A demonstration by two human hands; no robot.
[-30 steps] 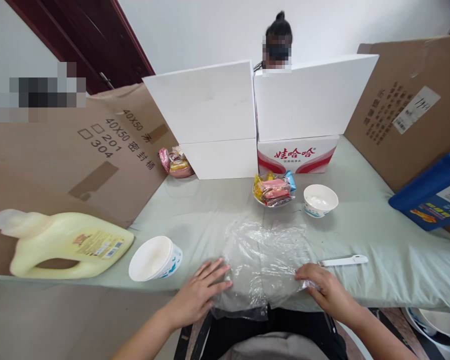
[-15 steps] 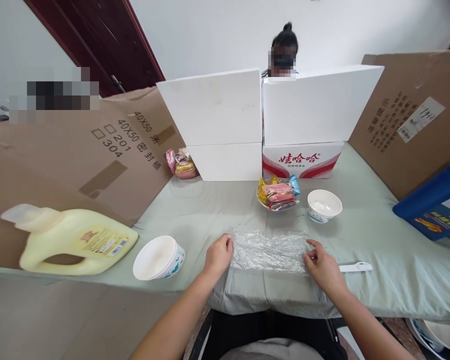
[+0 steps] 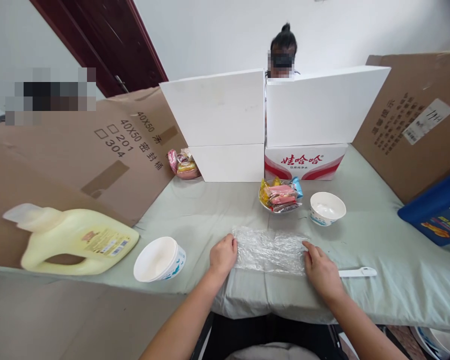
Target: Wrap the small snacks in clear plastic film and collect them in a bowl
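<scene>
A clear plastic bag (image 3: 270,247), folded into a strip, lies flat on the pale green cloth (image 3: 378,240) in front of me. My left hand (image 3: 223,255) is curled on the bag's left end, fingers closed on its edge. My right hand (image 3: 320,270) presses on the bag's right end, fingers down on the plastic. A white utensil (image 3: 358,272) lies just right of my right hand. Beyond the bag stand a glass dish of wrapped snacks (image 3: 279,196) and a small white bowl (image 3: 327,207).
A white paper bowl (image 3: 159,259) and a yellow jug (image 3: 75,241) lie at the left. White boards (image 3: 217,107) on a red and white box (image 3: 303,161), with cardboard sheets (image 3: 97,150), fence the table. A blue box (image 3: 438,210) sits right. A person sits behind the boards.
The bag, spread out and hanging over the near edge a second ago, has been folded away from me into a strip. Both hands moved up with it and now press its ends.
</scene>
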